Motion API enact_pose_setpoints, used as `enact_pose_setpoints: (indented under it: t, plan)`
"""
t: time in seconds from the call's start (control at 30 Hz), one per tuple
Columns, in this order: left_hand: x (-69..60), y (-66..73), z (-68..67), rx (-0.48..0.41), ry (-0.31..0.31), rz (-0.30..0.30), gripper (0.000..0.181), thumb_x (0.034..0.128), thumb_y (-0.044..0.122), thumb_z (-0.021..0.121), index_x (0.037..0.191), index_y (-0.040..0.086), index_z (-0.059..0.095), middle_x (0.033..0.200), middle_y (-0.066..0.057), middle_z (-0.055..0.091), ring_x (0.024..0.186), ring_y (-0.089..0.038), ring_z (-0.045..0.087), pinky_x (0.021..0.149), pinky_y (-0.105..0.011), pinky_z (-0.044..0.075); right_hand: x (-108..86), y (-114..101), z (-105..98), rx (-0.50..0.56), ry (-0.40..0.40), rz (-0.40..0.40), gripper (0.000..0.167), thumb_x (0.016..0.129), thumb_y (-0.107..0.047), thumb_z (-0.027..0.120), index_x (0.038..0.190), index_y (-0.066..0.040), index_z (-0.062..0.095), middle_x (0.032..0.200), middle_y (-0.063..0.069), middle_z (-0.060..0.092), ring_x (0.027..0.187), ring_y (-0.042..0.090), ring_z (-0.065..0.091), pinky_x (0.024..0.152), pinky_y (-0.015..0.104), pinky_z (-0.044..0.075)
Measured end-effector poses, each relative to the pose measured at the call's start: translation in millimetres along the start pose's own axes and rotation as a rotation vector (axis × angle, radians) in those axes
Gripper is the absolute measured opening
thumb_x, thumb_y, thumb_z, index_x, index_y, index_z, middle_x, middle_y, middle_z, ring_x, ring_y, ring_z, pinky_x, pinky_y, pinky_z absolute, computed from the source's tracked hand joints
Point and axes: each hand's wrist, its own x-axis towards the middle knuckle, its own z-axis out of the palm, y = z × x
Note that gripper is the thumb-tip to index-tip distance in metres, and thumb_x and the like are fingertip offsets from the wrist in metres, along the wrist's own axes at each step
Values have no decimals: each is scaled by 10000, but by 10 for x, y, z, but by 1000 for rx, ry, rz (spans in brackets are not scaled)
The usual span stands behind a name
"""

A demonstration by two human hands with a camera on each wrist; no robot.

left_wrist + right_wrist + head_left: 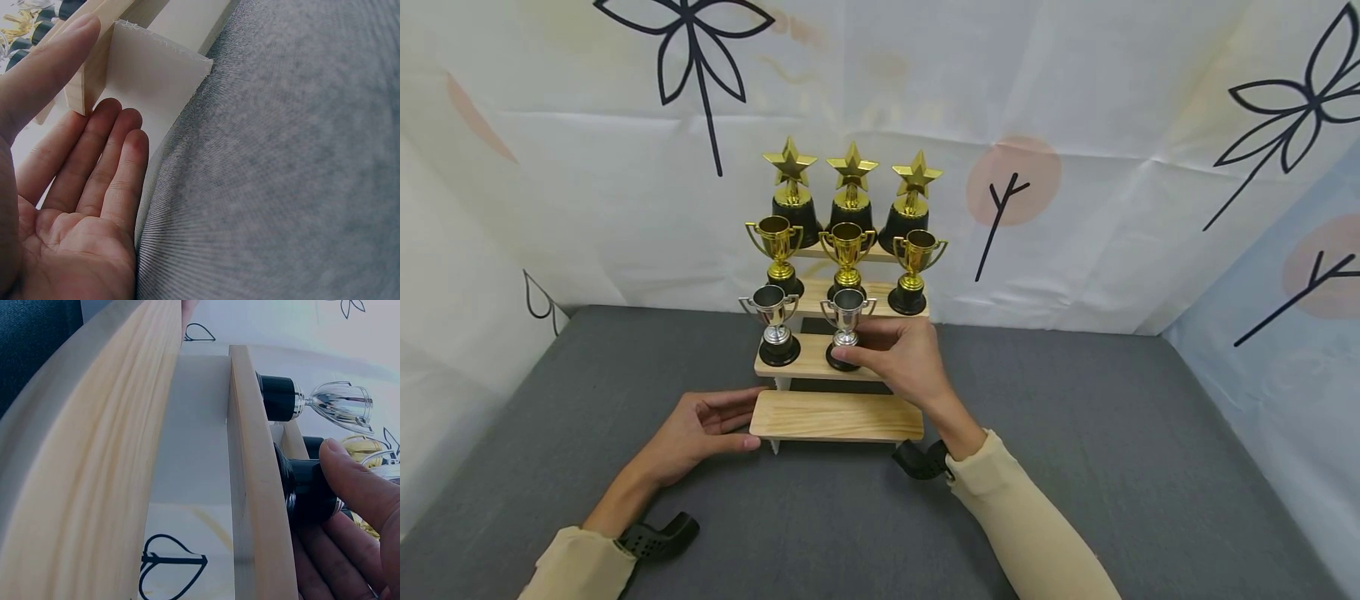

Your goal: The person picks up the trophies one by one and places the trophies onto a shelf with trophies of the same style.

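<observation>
A tiered wooden stand (837, 415) rises in steps against the backdrop. My right hand (910, 362) pinches a silver trophy cup (847, 310) by its black base, which is on the second step from the bottom. In the right wrist view the thumb (359, 481) lies along that base. To its left on the same step stands another silver trophy cup (775, 312). At the left end of the bottom step is my left hand (700, 429), its fingers nearly straight and close to the wood. The left wrist view shows the fingertips by the stand's white side support (150, 75).
Three gold trophy cups (847, 242) occupy the step above, and three gold star trophies (853, 171) stand on the top one. Grey cloth (1075, 450) covers the table. A white backdrop (1112, 83) with flower and tree drawings hangs behind.
</observation>
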Motion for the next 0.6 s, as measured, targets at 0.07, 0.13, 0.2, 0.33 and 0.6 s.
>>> enact_pose_setpoints:
  t: [0.07, 0.13, 0.2, 0.33, 0.6]
  plan:
    - [0, 0, 2, -3, -1, -1, 652, 849, -107, 751, 1407, -211, 431, 1424, -425, 423, 1208, -135, 624, 988, -288, 548, 1, -7, 9, -9, 2, 1, 330, 789, -115, 892, 1088, -22, 790, 1091, 82, 759, 925, 170, 744, 805, 293, 633]
    - [0, 2, 5, -7, -1, -4, 656, 848, -104, 755, 1410, -207, 432, 1430, -421, 420, 1213, -136, 621, 991, -289, 546, 1, -16, 15, -18, 6, 1, 337, 786, -122, 895, 1092, -27, 791, 1090, 82, 759, 918, 164, 744, 796, 291, 634]
    - [-1, 5, 8, -8, -1, -8, 659, 848, -101, 759, 1411, -204, 433, 1435, -419, 415, 1215, -134, 619, 992, -288, 544, 0, -21, 19, -25, 11, 1, 339, 784, -126, 898, 1092, -31, 791, 1086, 82, 761, 910, 160, 745, 784, 290, 635]
    - [-2, 11, 12, -9, 3, -12, 661, 846, -102, 760, 1412, -203, 433, 1438, -419, 411, 1213, -131, 620, 993, -287, 543, 1, -24, 28, -46, 17, 0, 343, 778, -135, 903, 1087, -36, 794, 1081, 78, 762, 900, 154, 745, 774, 284, 635]
    - [-5, 15, 13, -3, 10, -22, 670, 837, -92, 774, 1405, -206, 439, 1431, -417, 423, 1202, -121, 626, 989, -285, 546, -15, -18, 31, -64, 13, 1, 356, 772, -153, 910, 1093, -51, 796, 1086, 62, 762, 896, 145, 744, 774, 277, 633]
